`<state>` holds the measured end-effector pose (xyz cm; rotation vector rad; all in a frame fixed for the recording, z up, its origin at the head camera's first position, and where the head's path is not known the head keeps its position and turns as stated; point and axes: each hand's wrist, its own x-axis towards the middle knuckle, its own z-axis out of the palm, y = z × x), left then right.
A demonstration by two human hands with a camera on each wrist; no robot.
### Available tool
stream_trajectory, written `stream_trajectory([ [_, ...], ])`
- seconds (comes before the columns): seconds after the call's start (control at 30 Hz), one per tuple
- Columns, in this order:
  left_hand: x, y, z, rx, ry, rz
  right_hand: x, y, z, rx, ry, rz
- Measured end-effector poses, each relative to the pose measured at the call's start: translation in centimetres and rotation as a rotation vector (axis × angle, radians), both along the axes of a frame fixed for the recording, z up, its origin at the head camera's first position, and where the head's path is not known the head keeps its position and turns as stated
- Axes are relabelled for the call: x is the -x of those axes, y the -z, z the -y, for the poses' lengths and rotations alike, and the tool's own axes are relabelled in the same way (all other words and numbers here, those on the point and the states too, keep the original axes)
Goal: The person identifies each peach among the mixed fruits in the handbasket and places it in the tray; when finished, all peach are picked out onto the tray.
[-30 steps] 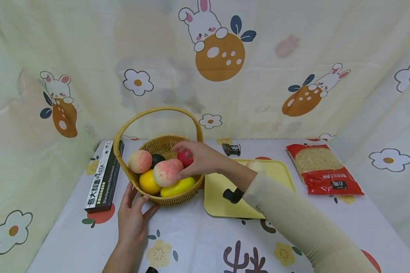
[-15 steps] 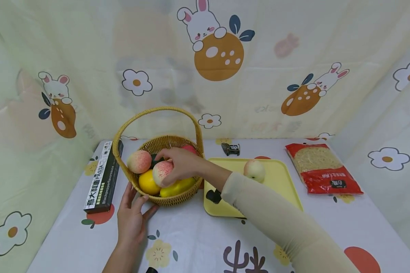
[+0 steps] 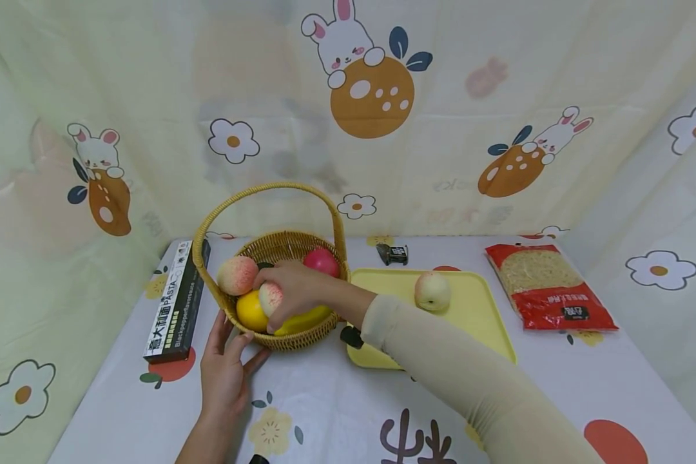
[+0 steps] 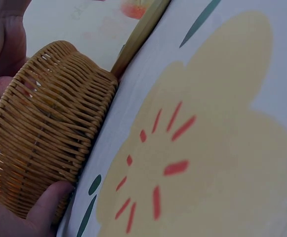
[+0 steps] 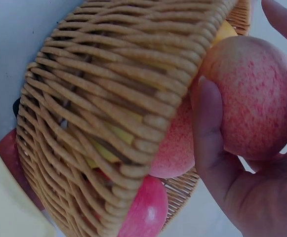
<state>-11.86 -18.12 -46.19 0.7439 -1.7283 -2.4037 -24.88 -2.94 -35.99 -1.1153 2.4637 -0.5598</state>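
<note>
In the head view a wicker basket [image 3: 301,343] with a tall arched handle stands left of centre, filled with fruit. My right hand [image 3: 296,290] reaches into it and grips a pink-and-white peach [image 5: 257,94], thumb on one side in the right wrist view. Around it lie another peach [image 3: 238,276], a round yellow fruit [image 3: 252,312], a longer yellow fruit [image 3: 304,320] and a red apple-like fruit [image 3: 321,262]. A dark fruit is mostly covered. My left hand [image 3: 223,374] rests against the basket's front left side, fingers spread; its thumb [image 4: 52,200] touches the weave.
Right of the basket lies a yellow tray [image 3: 481,328] bearing a pale peach-like fruit [image 3: 432,291]. A black pasta box [image 3: 176,303] stands at left, a red-and-clear bag [image 3: 551,287] at right, and a small black packet [image 3: 392,254] behind the tray.
My right hand has moved left and down, from the red fruit at the basket's right to the front peach, which it now grips. The tray's fruit has come into view. My left hand stays put.
</note>
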Motion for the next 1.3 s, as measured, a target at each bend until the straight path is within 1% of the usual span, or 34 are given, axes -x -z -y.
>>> stream_trajectory([
  [0.1, 0.0, 0.0, -0.1, 0.004, -0.001, 0.002, -0.2, 0.2, 0.2, 0.005, 0.006, -0.008],
  [0.23, 0.0, 0.0, -0.1, 0.001, -0.001, 0.001, -0.3, 0.5, 0.2, 0.034, 0.031, 0.022],
  [0.37, 0.0, 0.0, -0.1, -0.008, -0.001, 0.003, -0.4, 0.8, 0.1, 0.082, 0.033, 0.054],
  [0.57, 0.1, 0.0, -0.1, 0.001, -0.004, 0.005, -0.4, 0.8, -0.5, 0.174, 0.032, 0.095],
  [0.67, 0.1, 0.1, -0.1, 0.006, -0.006, 0.001, -0.4, 0.8, -0.9, 0.221, 0.042, 0.135],
  [0.87, 0.1, 0.2, -0.1, 0.017, -0.016, -0.005, 0.0, 0.7, -2.2, 0.295, 0.086, 0.255],
  [0.97, 0.1, 0.2, -0.1, 0.019, -0.017, -0.005, 0.1, 0.4, -2.9, 0.322, 0.096, 0.283],
  [1.17, 0.0, 0.1, -0.1, 0.017, -0.019, -0.008, 0.2, 0.1, -4.4, 0.383, 0.127, 0.308],
  [1.3, -0.1, 0.1, -0.2, 0.009, -0.017, -0.012, 0.0, 0.2, -5.8, 0.392, 0.155, 0.284],
])
